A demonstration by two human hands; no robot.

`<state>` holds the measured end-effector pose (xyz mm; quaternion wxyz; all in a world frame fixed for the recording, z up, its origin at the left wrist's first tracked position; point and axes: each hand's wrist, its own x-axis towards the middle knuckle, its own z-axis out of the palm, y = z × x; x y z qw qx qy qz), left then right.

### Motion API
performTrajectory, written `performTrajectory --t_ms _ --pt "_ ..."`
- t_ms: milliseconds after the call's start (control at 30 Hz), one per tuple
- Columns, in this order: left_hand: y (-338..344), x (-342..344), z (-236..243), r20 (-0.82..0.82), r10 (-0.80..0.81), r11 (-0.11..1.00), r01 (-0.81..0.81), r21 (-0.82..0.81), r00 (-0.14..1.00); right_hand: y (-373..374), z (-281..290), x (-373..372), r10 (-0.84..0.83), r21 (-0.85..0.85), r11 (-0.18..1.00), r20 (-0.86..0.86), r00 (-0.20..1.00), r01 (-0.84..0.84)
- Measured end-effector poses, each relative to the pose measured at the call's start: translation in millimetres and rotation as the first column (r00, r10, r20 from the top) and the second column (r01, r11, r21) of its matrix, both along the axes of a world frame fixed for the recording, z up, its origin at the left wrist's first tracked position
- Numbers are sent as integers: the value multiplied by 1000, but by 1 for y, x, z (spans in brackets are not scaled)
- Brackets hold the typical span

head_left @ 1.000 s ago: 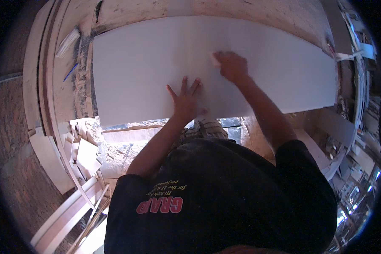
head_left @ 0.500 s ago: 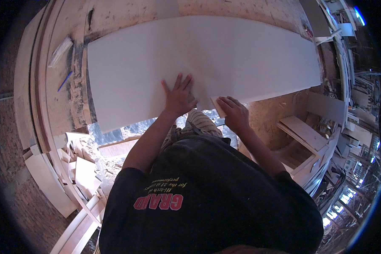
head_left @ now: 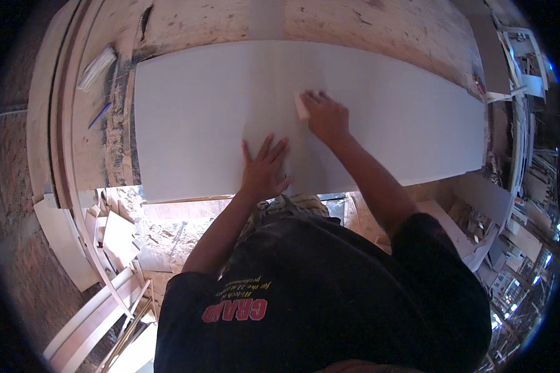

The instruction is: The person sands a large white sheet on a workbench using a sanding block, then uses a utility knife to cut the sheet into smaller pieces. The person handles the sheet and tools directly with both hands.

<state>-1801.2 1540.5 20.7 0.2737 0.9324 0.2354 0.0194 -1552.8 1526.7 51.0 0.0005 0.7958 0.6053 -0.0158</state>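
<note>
Panel (head_left: 385, 118), long and whitish, lies flat across the wooden worktop (head_left: 348, 22), its near edge running just in front of the wearer's body as I look down through the head camera. I see the left hand (head_left: 264, 171) laid on it near that edge, fingers spread wide and grasping nothing. Farther in and to the right, the right hand (head_left: 328, 118) grips a small pale block (head_left: 301, 107) over the middle of the panel, fingers curled around one side; some blur there keeps me from telling how firmly the block bears on the surface. Left of the panel, I can make out a blue pen-like stick (head_left: 99, 116) on the worktop, and a whitish bundle (head_left: 97, 68) beyond it. Pale wood offcuts (head_left: 119, 239) sit below at the left, while boards (head_left: 485, 199) stand at the right. A dark shirt (head_left: 329, 292) fills the bottom of my view.
</note>
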Motion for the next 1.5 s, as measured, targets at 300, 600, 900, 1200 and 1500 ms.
performTrajectory --t_ms 300,600,900,1200,1500 --pt "1 2 -1 -43 17 1000 -18 -21 999 147 -7 98 -67 -160 984 39 997 73" --pt "-4 1 -5 -60 -12 997 16 78 998 80 4 84 -86 -89 993 -33 996 83" --pt "-7 -6 -18 3 -35 989 34 141 999 -133 33 -78 41 -131 990 -76 996 -51" --pt "-7 0 -4 -1 9 999 -9 48 1000 -217 58 -106 -173 91 977 -201 964 194" --pt "-38 30 -14 -14 210 978 -210 -20 978 -157 6 -33 -1 49 999 -77 997 4"
